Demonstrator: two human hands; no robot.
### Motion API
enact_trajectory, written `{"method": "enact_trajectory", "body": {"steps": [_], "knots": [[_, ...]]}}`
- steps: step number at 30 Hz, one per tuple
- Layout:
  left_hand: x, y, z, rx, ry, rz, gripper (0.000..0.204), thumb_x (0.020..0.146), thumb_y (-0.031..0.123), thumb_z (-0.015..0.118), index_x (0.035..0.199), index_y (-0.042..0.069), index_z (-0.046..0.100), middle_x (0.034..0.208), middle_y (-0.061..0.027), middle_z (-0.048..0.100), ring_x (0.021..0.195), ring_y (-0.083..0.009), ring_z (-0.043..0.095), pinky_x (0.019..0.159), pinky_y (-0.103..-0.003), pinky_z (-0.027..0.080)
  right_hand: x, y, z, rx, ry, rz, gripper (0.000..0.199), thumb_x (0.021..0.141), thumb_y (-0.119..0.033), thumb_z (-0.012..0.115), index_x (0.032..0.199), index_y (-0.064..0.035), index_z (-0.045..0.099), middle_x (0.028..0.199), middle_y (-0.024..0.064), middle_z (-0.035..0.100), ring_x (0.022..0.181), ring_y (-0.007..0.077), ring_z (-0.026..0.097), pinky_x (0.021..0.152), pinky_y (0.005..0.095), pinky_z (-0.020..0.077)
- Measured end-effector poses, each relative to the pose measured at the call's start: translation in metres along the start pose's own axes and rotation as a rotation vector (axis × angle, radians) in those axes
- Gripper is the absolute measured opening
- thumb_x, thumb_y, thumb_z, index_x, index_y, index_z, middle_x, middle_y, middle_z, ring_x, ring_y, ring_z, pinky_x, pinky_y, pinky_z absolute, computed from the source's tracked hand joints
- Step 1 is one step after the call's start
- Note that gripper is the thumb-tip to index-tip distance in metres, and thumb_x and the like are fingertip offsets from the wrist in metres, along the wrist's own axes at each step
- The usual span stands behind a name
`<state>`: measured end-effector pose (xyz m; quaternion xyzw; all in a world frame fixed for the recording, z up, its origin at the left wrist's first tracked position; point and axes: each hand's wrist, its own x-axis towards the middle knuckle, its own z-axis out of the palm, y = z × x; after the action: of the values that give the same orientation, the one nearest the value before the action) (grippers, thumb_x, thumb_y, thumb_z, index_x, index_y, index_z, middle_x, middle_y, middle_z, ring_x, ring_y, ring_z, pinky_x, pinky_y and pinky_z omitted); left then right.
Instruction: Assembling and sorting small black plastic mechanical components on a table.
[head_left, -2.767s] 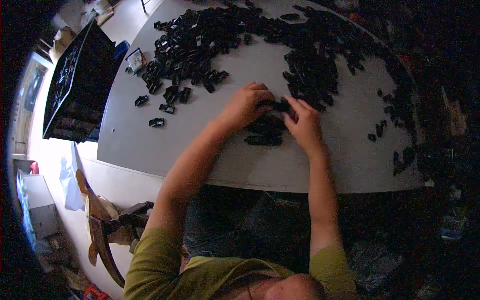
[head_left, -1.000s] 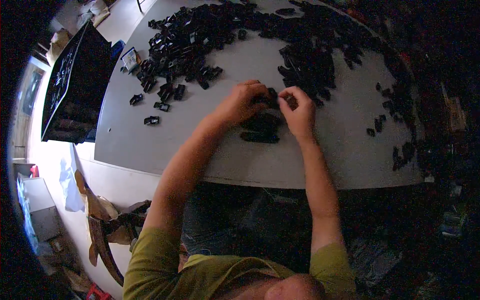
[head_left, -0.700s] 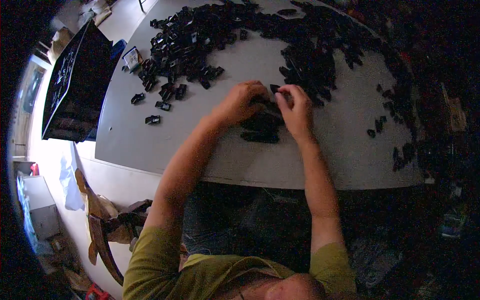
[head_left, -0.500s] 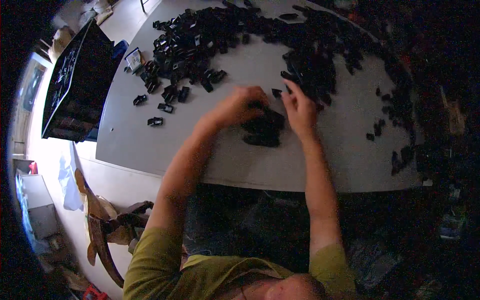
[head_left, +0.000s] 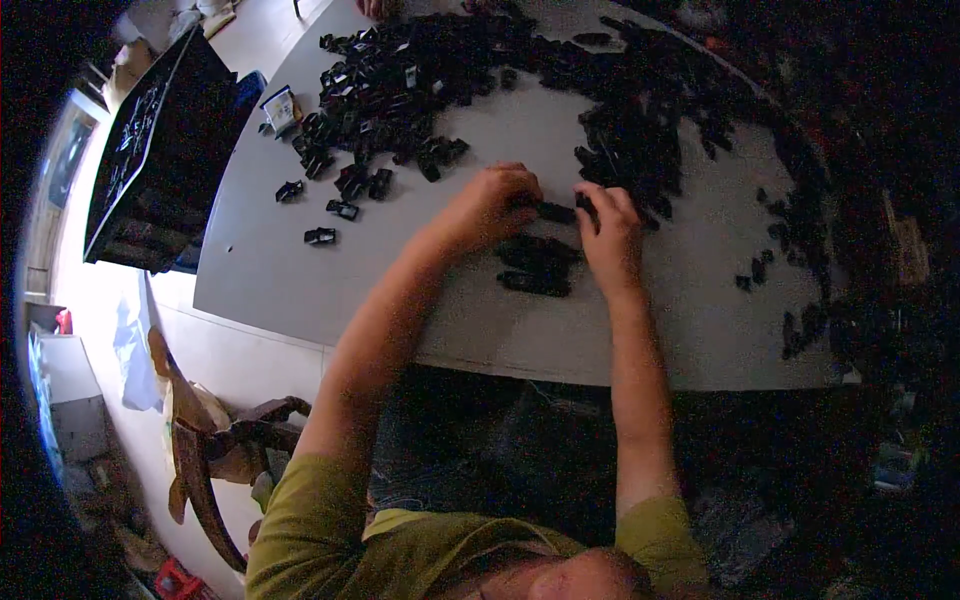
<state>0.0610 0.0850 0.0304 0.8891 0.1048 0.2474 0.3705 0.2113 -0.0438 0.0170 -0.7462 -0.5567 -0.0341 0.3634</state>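
My left hand [head_left: 492, 205] and my right hand [head_left: 607, 232] meet over the middle of a grey table [head_left: 400, 290]. Between their fingertips I grip a small black plastic part [head_left: 556, 212], the left hand on its left end and the right hand on its right end. Just below the hands lies a short row of joined black parts [head_left: 538, 266] on the table. A big heap of the same black parts [head_left: 420, 75] covers the far side of the table and runs on to the right behind my right hand.
A black crate [head_left: 150, 165] stands off the table's left edge. A few loose black parts [head_left: 320, 236] lie at the left of the table, and others [head_left: 760, 270] at the right. A small white packet [head_left: 281, 108] lies by the heap. Clutter lies on the floor at left.
The hands have stayed together over the same spot. The right hand reached briefly up to the heap and came back with a part that both hands now grip.
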Motion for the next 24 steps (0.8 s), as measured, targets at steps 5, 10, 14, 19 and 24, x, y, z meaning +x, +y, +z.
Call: {"method": "enact_trajectory", "body": {"steps": [5, 10, 14, 19, 24], "knots": [[-0.001, -0.006, 0.002, 0.024, 0.015, -0.011, 0.018, 0.065, 0.000, 0.065, 0.082, 0.001, 0.057, 0.083, -0.0132, 0.057, 0.079, -0.0317, 0.057, 0.069, -0.037, 0.045, 0.004, -0.005, 0.005, -0.140, 0.004, -0.034, 0.022, 0.079, -0.007, 0.060, 0.100, -0.0070, 0.056, 0.093, 0.0116, 0.052, 0.079, 0.0273, 0.055, 0.069, 0.0350, 0.0455], [-0.001, -0.003, 0.001, 0.007, -0.015, -0.053, 0.019, 0.066, 0.002, 0.065, 0.082, 0.001, 0.057, 0.083, -0.0133, 0.056, 0.078, -0.0322, 0.057, 0.069, -0.037, 0.045, 0.010, -0.002, 0.004, -0.045, 0.032, 0.101, 0.025, 0.082, -0.015, 0.058, 0.105, -0.0067, 0.054, 0.087, 0.0125, 0.051, 0.074, 0.0294, 0.056, 0.062, 0.0363, 0.0454], [0.000, -0.007, 0.000, 0.016, -0.023, -0.048, 0.019, 0.066, 0.004, 0.065, 0.083, 0.001, 0.057, 0.084, -0.0135, 0.056, 0.078, -0.0331, 0.056, 0.069, -0.038, 0.045, 0.012, -0.004, 0.013, -0.226, 0.100, 0.015, 0.030, 0.083, -0.020, 0.058, 0.111, -0.0089, 0.053, 0.083, 0.0115, 0.050, 0.069, 0.0290, 0.055, 0.058, 0.0361, 0.0448], [0.000, -0.008, -0.003, 0.044, -0.012, 0.001, 0.019, 0.066, 0.003, 0.063, 0.083, 0.001, 0.056, 0.084, -0.0140, 0.056, 0.079, -0.0334, 0.056, 0.070, -0.038, 0.045, 0.018, -0.019, 0.002, -0.302, -0.121, 0.091, 0.033, 0.084, -0.023, 0.056, 0.116, -0.0156, 0.053, 0.083, 0.0101, 0.051, 0.070, 0.0288, 0.056, 0.058, 0.0371, 0.0448], [-0.001, -0.006, -0.003, 0.045, -0.011, -0.002, 0.020, 0.065, 0.002, 0.063, 0.083, 0.001, 0.056, 0.084, -0.0140, 0.056, 0.079, -0.0337, 0.055, 0.069, -0.039, 0.044, 0.018, -0.017, -0.001, -0.253, -0.112, 0.067, 0.028, 0.085, -0.021, 0.056, 0.112, -0.0156, 0.057, 0.082, 0.0097, 0.051, 0.068, 0.0275, 0.055, 0.058, 0.0372, 0.0443]]}}
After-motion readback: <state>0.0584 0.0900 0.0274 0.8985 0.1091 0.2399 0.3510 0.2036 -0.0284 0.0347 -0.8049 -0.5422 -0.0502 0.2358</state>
